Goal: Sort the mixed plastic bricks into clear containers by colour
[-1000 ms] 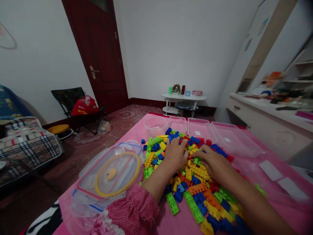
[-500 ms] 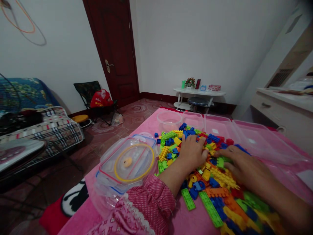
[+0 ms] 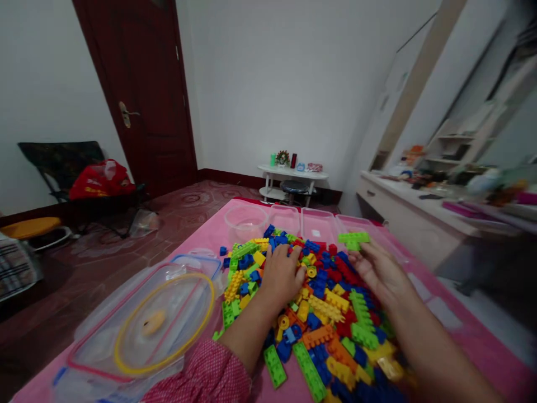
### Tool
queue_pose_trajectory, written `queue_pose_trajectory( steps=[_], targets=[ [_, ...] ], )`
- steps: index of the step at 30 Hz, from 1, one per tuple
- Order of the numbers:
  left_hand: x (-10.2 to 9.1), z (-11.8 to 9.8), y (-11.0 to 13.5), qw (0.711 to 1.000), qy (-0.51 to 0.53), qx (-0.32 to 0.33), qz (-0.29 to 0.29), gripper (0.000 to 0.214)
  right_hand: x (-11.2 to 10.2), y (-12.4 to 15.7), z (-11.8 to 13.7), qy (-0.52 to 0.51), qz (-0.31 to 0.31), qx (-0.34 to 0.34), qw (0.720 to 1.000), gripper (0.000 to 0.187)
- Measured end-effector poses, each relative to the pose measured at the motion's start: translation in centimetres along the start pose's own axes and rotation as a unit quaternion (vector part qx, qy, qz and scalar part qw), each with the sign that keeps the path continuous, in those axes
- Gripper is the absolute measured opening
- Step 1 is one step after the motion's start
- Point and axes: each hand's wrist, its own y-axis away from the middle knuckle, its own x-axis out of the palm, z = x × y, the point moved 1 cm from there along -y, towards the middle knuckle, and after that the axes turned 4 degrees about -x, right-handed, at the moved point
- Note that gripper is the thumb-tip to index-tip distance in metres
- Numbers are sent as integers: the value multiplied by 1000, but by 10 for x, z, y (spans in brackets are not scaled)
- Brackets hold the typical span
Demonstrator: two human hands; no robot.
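A heap of several coloured plastic building bricks [image 3: 323,305] lies on a pink tablecloth [image 3: 201,238]. My left hand [image 3: 282,275] rests palm-down on the heap's left part, fingers spread among the bricks. My right hand [image 3: 380,268] is raised a little above the heap's right side and pinches a green brick piece [image 3: 353,239] at its fingertips. A red dotted sleeve [image 3: 201,375] covers my left forearm.
Stacked clear lids with coloured seals [image 3: 146,327] lie left of the heap. A clear round bowl [image 3: 245,221] and clear rectangular tubs [image 3: 316,224] stand behind it. A white dresser [image 3: 419,221] is at the right, a small white table [image 3: 292,173] by the far wall.
My right hand has risen off the heap with a green brick piece in its fingers. My left hand stays on the bricks. The camera has swung right.
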Motion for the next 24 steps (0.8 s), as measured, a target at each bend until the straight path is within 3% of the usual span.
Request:
queue_pose_trajectory(
  steps=[4, 11, 17, 24],
  targets=[
    [4, 2, -1, 1000, 7, 3, -10, 45, -4, -42, 8, 2, -99, 46, 994, 14],
    [4, 3, -1, 1000, 13, 6, -10, 44, 12, -85, -8, 133, -81, 62, 986, 15],
    [6, 3, 0, 1000, 6, 2, -9, 45, 22, -71, -13, 229, -26, 10, 973, 37],
    [1, 0, 0, 1000, -4, -5, 4, 45, 0, -26, -14, 344, 18, -88, 935, 21]
  ],
)
